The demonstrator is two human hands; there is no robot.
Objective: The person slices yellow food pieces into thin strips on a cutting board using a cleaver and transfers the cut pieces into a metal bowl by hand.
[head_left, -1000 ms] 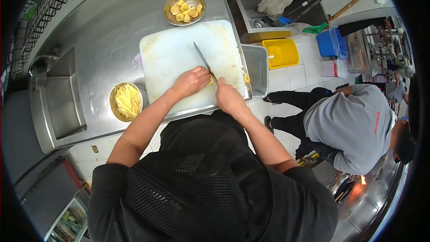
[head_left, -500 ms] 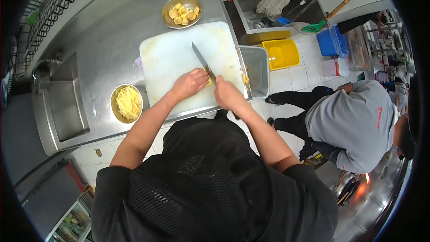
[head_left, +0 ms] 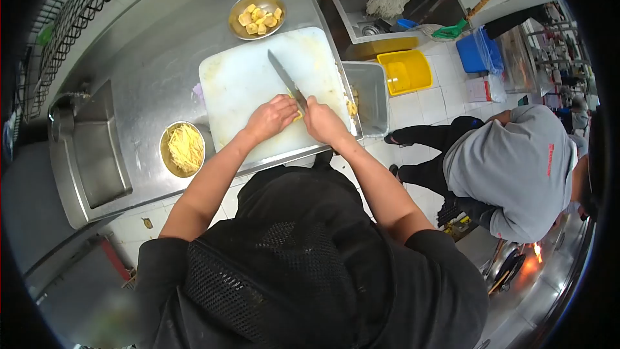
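Two hands (head_left: 272, 117) (head_left: 323, 121) and one kitchen knife (head_left: 286, 76) share one white cutting board (head_left: 242, 68), with two steel bowls (head_left: 266, 0) (head_left: 164, 147), one beyond it, one to its left; one gray bin (head_left: 365, 77) at right.

I am watching remotely through one head-worn camera; its wide, round view is looking forward and steeply down over the wearer's chest (head_left: 284, 265), facing the cutting board (head_left: 239, 77) nearby and catching the floor (head_left: 410, 111) farther off, rightward.
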